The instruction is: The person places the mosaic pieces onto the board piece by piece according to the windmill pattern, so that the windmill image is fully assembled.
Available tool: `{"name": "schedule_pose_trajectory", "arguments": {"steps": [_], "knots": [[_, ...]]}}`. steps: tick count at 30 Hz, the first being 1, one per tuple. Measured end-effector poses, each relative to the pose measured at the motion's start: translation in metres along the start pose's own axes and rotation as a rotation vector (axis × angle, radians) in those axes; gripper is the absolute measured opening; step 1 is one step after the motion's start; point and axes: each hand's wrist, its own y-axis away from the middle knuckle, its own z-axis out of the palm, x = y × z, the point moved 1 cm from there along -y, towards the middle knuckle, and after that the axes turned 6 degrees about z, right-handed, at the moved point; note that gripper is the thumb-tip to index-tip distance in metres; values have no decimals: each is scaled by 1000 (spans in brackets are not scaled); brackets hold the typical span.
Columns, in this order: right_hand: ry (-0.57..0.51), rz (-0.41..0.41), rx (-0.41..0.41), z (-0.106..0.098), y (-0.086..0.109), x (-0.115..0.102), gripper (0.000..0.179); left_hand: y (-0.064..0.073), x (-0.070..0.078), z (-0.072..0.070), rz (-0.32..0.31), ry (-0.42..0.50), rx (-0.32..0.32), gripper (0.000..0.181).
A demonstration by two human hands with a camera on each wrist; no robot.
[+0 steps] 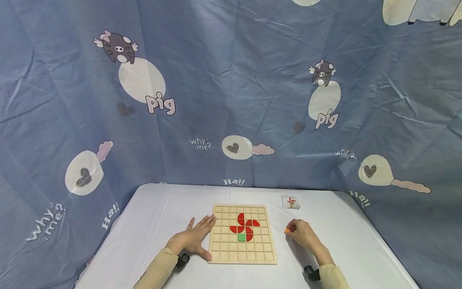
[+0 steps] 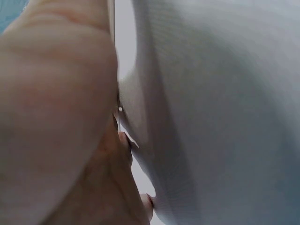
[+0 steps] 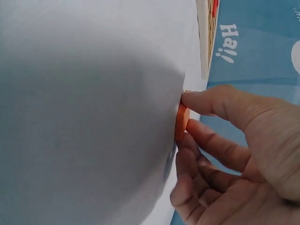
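On the white table lies a wooden grid board (image 1: 225, 246) with several red rounded pieces (image 1: 249, 237) arranged like a pinwheel around its middle. A green square piece (image 1: 241, 237) sits just below them. My left hand (image 1: 193, 239) spreads its fingers against the board's left edge, thumb at the lower left corner. To the right of the board, my right hand (image 1: 302, 233) pinches a small orange tile (image 3: 182, 123) between thumb and fingers, at or just above the tabletop. In the left wrist view, the hand (image 2: 51, 108) shows only as close, blurred skin.
A small stack of pattern cards (image 1: 290, 202) lies beyond the right hand; the top one shows a red pinwheel on a grid. Blue printed cloth (image 1: 202, 168) hangs behind and along both sides of the table (image 1: 180, 200).
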Motion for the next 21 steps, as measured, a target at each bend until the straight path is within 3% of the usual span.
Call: {"name": "schedule_pose_trajectory", "arguments": {"steps": [10,21], "knots": [[-65,-55,41,8,3,-9,19,0,0,-1,0,-1,-1,136],[-70,-188,33,22,17,-55,22,-1,-1,0,-6,-4,-9,137]]}}
